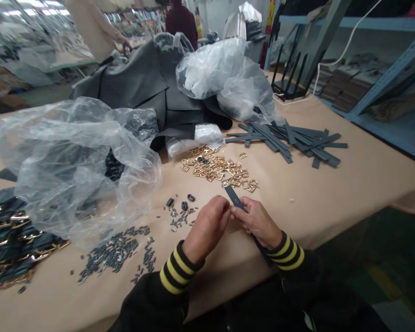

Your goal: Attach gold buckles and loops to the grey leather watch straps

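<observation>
right hand gripping dark strap; left hand just beside; gold buckles beyond.

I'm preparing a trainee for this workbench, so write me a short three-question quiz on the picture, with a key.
1. Which lies closest to the far tip of the dark strap held in the right hand?
A. wireless router
B. gold-coloured buckles
C. knotted plastic sack

2. True or false, of the left hand: it is flat on the pile of loose straps.

3. Fill in: seen from the person's place, the loose straps lie to the ____ of the buckles.

Key: 1. B. 2. False; it is close to the right hand, fingers drawn together beside the held strap. 3. right.
</observation>
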Tool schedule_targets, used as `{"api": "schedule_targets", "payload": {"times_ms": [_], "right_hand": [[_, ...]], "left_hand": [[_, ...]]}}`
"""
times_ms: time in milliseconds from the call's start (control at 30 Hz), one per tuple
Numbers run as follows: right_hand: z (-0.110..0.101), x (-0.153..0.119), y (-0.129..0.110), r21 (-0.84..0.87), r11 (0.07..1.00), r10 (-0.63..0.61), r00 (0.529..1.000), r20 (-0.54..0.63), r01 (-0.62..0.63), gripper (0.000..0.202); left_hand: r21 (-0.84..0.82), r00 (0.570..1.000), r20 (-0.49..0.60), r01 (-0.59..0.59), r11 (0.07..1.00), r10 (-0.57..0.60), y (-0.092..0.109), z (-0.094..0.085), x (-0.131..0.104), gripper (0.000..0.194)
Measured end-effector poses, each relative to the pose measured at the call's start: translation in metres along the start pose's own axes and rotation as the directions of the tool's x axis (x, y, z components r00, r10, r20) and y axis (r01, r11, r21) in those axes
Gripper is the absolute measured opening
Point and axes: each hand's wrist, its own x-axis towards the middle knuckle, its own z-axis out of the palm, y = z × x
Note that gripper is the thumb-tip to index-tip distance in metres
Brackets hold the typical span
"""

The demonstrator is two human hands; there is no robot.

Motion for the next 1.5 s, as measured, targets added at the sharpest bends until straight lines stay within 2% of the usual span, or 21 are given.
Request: {"api": "schedule_targets", "payload": {"times_ms": [100,167,233,333,433,500,600,700,767,867,933,1033,1133,1233,1400,1467,1500], "right_hand": [[0.003,-0.005,0.001,-0.024,1.0,0.021,0.999,0.047,-0.02,0.019],[0.005,-0.009,0.003,-0.009,1.0,0.017,0.997,0.075,-0.016,0.018],[0.006,-0.011,0.006,0.012,1.0,0.009,0.996,0.09,-0.01,0.017],[0.006,-0.013,0.007,0.067,0.997,0.028,0.991,0.131,-0.037,0.017],[0.006,-0.013,0.006,0.168,0.983,0.039,0.979,0.198,-0.073,0.016],[0.006,-0.014,0.006,0.212,0.974,0.032,0.975,0.22,-0.08,0.018],[0.007,-0.017,0.005,0.178,0.982,0.014,0.972,0.235,-0.057,0.022],[0.009,-0.021,0.003,0.08,0.997,-0.01,0.977,0.213,-0.007,0.025],[0.01,-0.024,0.001,-0.01,1.0,-0.003,0.987,0.159,0.005,0.02],[0.012,-0.028,-0.001,-0.153,0.988,0.015,0.993,0.119,0.003,0.013],[0.012,-0.03,0.0,-0.18,0.983,-0.009,0.987,0.162,0.039,0.013],[0.009,-0.031,0.004,-0.086,0.992,-0.067,0.964,0.259,0.092,0.017],[0.004,-0.033,0.008,-0.008,0.996,-0.078,0.937,0.341,0.086,0.02],[0.0,-0.034,0.009,0.009,0.997,-0.073,0.92,0.385,0.075,0.02],[-0.002,-0.034,0.008,0.02,0.995,-0.098,0.905,0.415,0.098,0.018],[-0.003,-0.033,0.008,0.02,0.994,-0.108,0.897,0.429,0.11,0.018],[-0.003,-0.032,0.008,0.019,0.992,-0.118,0.893,0.435,0.122,0.017]], "left_hand": [[-0.294,0.992,0.044,0.128,0.947,-0.121,0.007,0.001,-0.017,0.011],[-0.361,0.988,0.046,0.154,0.92,-0.148,0.008,-0.001,-0.024,0.012],[-0.285,0.995,-0.018,0.089,0.954,-0.098,0.009,-0.001,-0.029,0.014],[-0.028,0.99,-0.126,-0.069,0.997,0.065,0.011,0.002,-0.037,0.026],[0.131,0.974,-0.19,-0.095,0.987,0.12,0.013,0.004,-0.043,0.033],[0.088,0.969,-0.235,-0.055,0.995,0.074,0.014,0.003,-0.045,0.028],[-0.188,0.951,-0.285,0.068,0.98,-0.12,0.013,-0.003,-0.045,0.017],[-0.457,0.907,-0.24,0.21,0.864,-0.347,0.014,-0.01,-0.044,0.012],[-0.542,0.888,-0.201,0.25,0.802,-0.413,0.015,-0.013,-0.044,0.013],[-0.619,0.893,-0.148,0.252,0.744,-0.426,0.016,-0.015,-0.045,0.014],[-0.672,0.897,-0.106,0.254,0.696,-0.43,0.015,-0.015,-0.046,0.015],[-0.742,0.887,-0.067,0.262,0.617,-0.457,0.01,-0.015,-0.047,0.017],[-0.811,0.884,-0.039,0.244,0.532,-0.465,0.006,-0.015,-0.049,0.014],[-0.895,0.884,0.062,0.254,0.366,-0.463,0.006,-0.015,-0.05,0.011],[-0.952,0.863,0.283,0.305,-0.013,-0.418,0.008,-0.017,-0.052,0.011],[-0.94,0.861,0.34,0.319,-0.119,-0.379,0.008,-0.015,-0.053,0.011],[-0.934,0.86,0.357,0.327,-0.142,-0.365,0.009,-0.012,-0.054,0.012]]}}
